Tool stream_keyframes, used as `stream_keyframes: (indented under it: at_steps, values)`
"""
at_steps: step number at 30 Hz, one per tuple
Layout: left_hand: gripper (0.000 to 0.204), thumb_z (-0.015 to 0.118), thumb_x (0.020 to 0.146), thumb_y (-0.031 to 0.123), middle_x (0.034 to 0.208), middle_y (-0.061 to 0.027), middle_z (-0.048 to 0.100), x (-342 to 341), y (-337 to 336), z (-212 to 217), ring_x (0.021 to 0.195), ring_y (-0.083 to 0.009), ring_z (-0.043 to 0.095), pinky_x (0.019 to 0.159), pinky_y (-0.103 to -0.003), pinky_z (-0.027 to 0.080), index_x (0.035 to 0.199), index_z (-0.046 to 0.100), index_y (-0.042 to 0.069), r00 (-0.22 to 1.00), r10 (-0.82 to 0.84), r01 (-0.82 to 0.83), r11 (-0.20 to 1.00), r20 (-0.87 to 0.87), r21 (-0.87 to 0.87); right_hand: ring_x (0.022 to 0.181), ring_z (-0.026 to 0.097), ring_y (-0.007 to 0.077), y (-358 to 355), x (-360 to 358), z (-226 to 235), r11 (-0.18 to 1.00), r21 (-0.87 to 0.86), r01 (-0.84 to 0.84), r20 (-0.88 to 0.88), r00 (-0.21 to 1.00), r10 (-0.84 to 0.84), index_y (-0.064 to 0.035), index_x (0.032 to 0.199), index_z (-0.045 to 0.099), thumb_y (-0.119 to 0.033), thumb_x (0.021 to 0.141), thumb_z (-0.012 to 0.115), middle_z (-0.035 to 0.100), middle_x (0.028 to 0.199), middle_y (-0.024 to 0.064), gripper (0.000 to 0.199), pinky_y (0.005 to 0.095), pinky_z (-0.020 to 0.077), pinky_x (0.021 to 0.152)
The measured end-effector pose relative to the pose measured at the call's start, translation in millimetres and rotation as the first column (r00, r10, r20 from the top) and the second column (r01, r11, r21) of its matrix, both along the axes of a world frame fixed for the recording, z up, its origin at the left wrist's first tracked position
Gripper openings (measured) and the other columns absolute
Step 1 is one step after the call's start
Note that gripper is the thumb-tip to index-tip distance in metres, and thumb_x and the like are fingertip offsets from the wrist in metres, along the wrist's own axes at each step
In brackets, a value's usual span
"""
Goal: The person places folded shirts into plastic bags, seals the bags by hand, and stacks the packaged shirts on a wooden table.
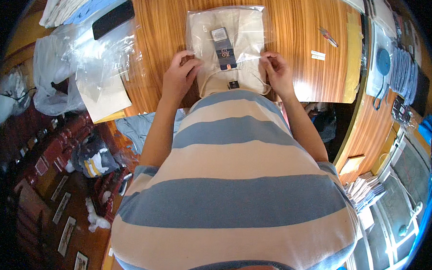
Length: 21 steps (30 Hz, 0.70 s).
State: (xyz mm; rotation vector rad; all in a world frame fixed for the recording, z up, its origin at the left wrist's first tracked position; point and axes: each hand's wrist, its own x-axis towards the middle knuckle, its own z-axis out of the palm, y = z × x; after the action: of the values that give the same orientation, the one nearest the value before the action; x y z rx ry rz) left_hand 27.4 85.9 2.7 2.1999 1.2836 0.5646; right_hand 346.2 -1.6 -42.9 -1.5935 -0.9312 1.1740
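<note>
A folded cream garment [251, 37] lies on the wooden table right in front of me, mostly inside a clear plastic bag [197, 19]. A dark hang tag [223, 48] shows through the film, and a small black label [233, 84] sits on the garment near its lower edge. Cream cord or trim curves along that lower part. My left hand [181, 74] pinches the bag's left edge near its lower end. On the opposite side, my right hand [277, 74] has thumb and fingers closed on the bag's right edge.
Left on the table lie loose clear bags [108, 53], a black phone [113, 19] and stacked folded clothes [86, 6]. To the right are small snips [328, 37] and white label strips [318, 55]. A side shelf holds folded blue garments [404, 75]. The table's front edge touches my body.
</note>
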Motion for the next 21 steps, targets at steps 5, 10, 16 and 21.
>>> stream_keyframes:
  at_steps: [5,10,16,21]
  values:
    - [0.017,0.077,0.086,0.003,0.109,-0.0082,0.071,-23,-16,-6,0.101,-0.0271,0.071,0.086,-0.036,0.058,0.103,0.076,0.008,0.99,-0.062,0.08,0.986,0.123,-0.144,0.099,0.064,0.011,-23,7,24,0.984,-0.16,-0.074,-0.067,0.996,0.064,-0.0003,0.112,0.068,-0.009,0.104,0.064,0.071,0.103,0.0033,0.012,0.0279,0.052,0.091]
    - [0.017,0.074,0.09,0.006,0.105,-0.0091,0.071,-32,-41,4,0.096,-0.0264,0.072,0.081,-0.035,0.059,0.106,0.077,0.01,0.99,-0.094,0.113,0.975,0.104,-0.192,0.1,0.064,0.0117,-55,-1,37,0.976,-0.197,-0.088,-0.075,0.994,0.074,0.0005,0.112,0.068,-0.006,0.105,0.061,0.071,0.103,0.0042,0.012,0.0282,0.0516,0.093]
    - [0.016,0.074,0.091,0.01,0.098,-0.0115,0.071,-44,-76,15,0.092,-0.029,0.071,0.078,-0.037,0.057,0.107,0.077,0.01,0.986,-0.037,0.121,0.825,0.162,-0.552,0.1,0.064,0.0125,-82,7,53,0.915,-0.312,-0.255,0.024,0.961,0.276,0.001,0.112,0.069,-0.011,0.103,0.065,0.072,0.103,0.0056,0.015,0.0285,0.052,0.092]
    - [0.026,0.076,0.091,0.029,0.095,-0.0109,0.07,-23,-46,26,0.089,-0.0301,0.07,0.075,-0.04,0.056,0.111,0.075,0.013,0.984,-0.145,0.172,0.923,0.102,-0.343,0.1,0.064,0.0112,-71,8,49,0.918,-0.336,-0.211,-0.072,0.978,0.198,-0.0005,0.112,0.07,-0.014,0.103,0.067,0.073,0.105,0.0067,0.016,0.0278,0.0528,0.09]
